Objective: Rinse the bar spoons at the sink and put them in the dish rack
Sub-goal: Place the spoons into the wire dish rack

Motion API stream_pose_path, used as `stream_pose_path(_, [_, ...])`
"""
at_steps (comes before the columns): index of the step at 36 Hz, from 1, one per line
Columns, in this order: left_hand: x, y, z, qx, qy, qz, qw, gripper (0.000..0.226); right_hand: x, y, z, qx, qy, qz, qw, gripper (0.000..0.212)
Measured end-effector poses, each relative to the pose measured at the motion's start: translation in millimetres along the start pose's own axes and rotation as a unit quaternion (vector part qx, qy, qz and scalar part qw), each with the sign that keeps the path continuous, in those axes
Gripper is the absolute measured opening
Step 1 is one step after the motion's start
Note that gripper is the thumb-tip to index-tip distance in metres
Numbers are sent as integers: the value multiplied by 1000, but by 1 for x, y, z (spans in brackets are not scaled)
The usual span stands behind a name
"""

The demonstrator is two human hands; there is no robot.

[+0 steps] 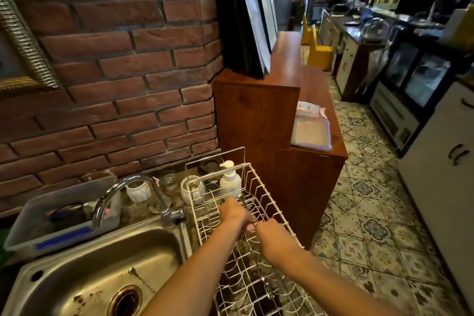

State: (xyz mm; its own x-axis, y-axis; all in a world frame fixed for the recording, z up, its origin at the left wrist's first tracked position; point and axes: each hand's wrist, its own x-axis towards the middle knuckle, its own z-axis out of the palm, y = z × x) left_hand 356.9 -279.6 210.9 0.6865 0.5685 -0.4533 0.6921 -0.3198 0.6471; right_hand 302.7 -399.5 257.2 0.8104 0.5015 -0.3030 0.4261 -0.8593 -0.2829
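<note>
A white wire dish rack [259, 182] stands to the right of the steel sink [84, 264]. Both my hands are down inside it, near its middle. My left hand [234, 213] is curled over thin metal pieces, and shiny ends that look like bar spoons [243, 197] poke out beyond its knuckles. My right hand [273, 237] is right beside it, fingers bent down and meeting the left fingertips; what it holds is hidden. One twisted-stem bar spoon [142, 280] lies in the sink basin near the drain [125, 300].
The curved tap [120, 187] arches over the sink, with no water seen running. A soap pump bottle [230, 179], glasses and jars crowd the ledge behind the rack. A grey tray [30, 228] sits at left, a brick wall behind, and a wooden counter [287, 174] at right.
</note>
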Motion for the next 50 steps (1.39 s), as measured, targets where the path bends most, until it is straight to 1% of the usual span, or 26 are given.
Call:
stream_pose_path(5, [3,0,5,32,4,6,999,49,2,-1,8,-24,-4,-2,1000,46])
stream_pose_path(12, [-2,3,6,49,-6,25,998,37,5,-2,16,-36,-14,11,999,50])
stream_pose_path(18, [-12,8,-4,76,-10,41,996,28,2,-2,18,-29,1,17,999,39])
stream_pose_path(22, [-15,9,-7,109,-10,53,993,30,1,-2,18,-23,11,19,1000,40])
stream_pose_path(27, [-21,8,-9,112,-18,50,992,36,1,-3,20,-31,7,18,999,40])
stream_pose_path(30, [-25,9,-13,96,-23,45,994,35,2,-2,22,-26,9,17,999,42])
stream_pose_path(33, [-26,8,-20,74,-31,42,996,25,2,-2,22,-27,13,15,999,40])
stream_pose_path(37, [-24,6,-41,7,-47,26,999,32,3,-5,18,-45,9,8,999,32])
stream_pose_path(39, [-24,6,-58,-29,-56,23,998,34,3,-8,13,-40,20,4,999,26])
stream_pose_path(43, [-23,3,-98,-116,-60,27,991,29,4,-15,-8,2,59,6,998,12])
stream_pose_path(47, [-15,-13,-139,-148,-30,41,988,23,9,-26,-39,50,86,4,995,11])
stream_pose_path(50, [-7,-34,-161,-193,-12,17,981,20,13,-41,-57,96,83,-7,992,12])
